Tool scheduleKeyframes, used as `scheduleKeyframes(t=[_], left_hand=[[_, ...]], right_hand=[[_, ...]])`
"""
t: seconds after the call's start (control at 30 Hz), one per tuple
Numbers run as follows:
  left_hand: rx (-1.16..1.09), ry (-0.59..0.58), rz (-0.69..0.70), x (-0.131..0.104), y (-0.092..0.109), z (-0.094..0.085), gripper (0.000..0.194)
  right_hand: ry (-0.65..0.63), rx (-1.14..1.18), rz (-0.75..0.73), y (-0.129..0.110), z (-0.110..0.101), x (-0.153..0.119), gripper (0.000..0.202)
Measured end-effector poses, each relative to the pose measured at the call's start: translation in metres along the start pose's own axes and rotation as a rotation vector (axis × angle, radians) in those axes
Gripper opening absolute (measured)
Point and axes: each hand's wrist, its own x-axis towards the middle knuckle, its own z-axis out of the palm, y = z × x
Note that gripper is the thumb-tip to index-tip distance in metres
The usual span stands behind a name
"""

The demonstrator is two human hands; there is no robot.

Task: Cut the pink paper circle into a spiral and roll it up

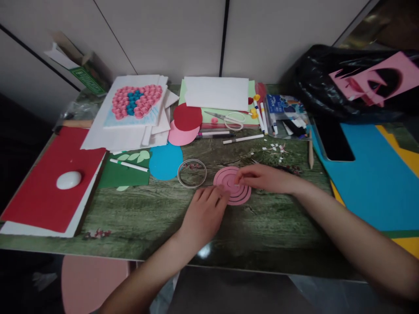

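A pink paper spiral (233,199), a disc cut into a coil, lies flat on the table in front of me. My left hand (203,211) is at its lower left edge, fingers bent and closed on the paper there. From the right, my right hand (263,178) reaches over the disc, its thumb and forefinger pinched on the paper near the spiral's middle. Just left of the spiral is a round ring (179,173), perhaps a tape roll. A blue paper circle (166,162) lies beyond it, near red (187,117) and pink paper circles (183,136).
Scissors (234,120), pens (243,139) and paper scraps (275,148) lie behind the hands. At left, a white mouse-shaped object (68,179) rests on red paper (42,192). A phone (335,141) lies on blue paper (386,183) at right. A rose-covered picture (132,107) stands out at back left.
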Motion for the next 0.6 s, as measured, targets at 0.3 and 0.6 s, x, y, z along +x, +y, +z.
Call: scheduleKeyframes(t=[0.3, 0.6], left_hand=[[0.028, -0.046, 0.003, 0.01, -0.002, 0.015, 0.037], [-0.011, -0.019, 0.005, 0.011, -0.003, 0.018, 0.035]], right_hand=[[-0.121, -0.059, 0.006, 0.004, -0.007, 0.027, 0.02], [-0.15, 0.189, 0.174, 0.0, -0.005, 0.019, 0.023]])
